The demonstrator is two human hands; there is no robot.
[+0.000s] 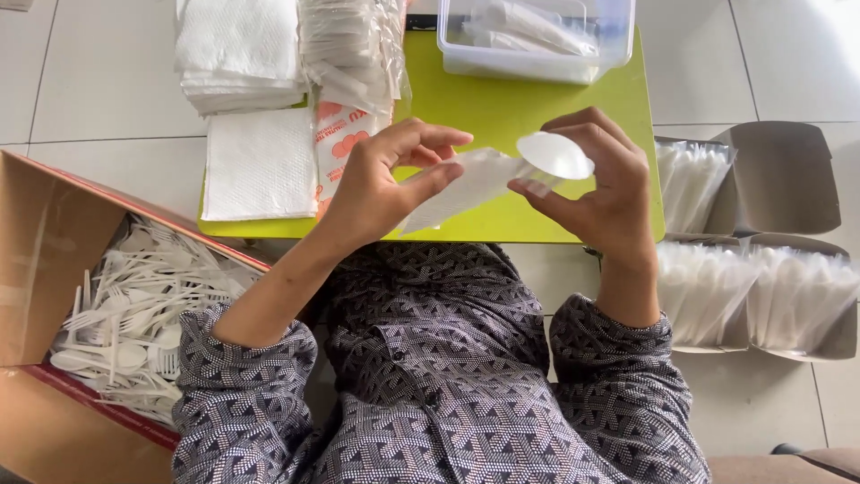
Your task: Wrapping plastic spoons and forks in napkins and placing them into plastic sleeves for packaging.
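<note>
My left hand (381,179) pinches a folded white napkin (466,184) above the near edge of the green table (502,112). My right hand (600,184) grips a white plastic spoon (555,154) by the neck, its bowl up and its handle lying against the napkin. Both hands hover close together just over the table's front edge, above my lap in a patterned grey shirt.
Stacks of white napkins (242,54) and a single pile (260,166) sit at the table's left, beside printed clear sleeves (349,63). A clear plastic bin (537,36) stands at the back. A cardboard box of white plastic cutlery (134,314) is at left; boxes of packed items (752,287) at right.
</note>
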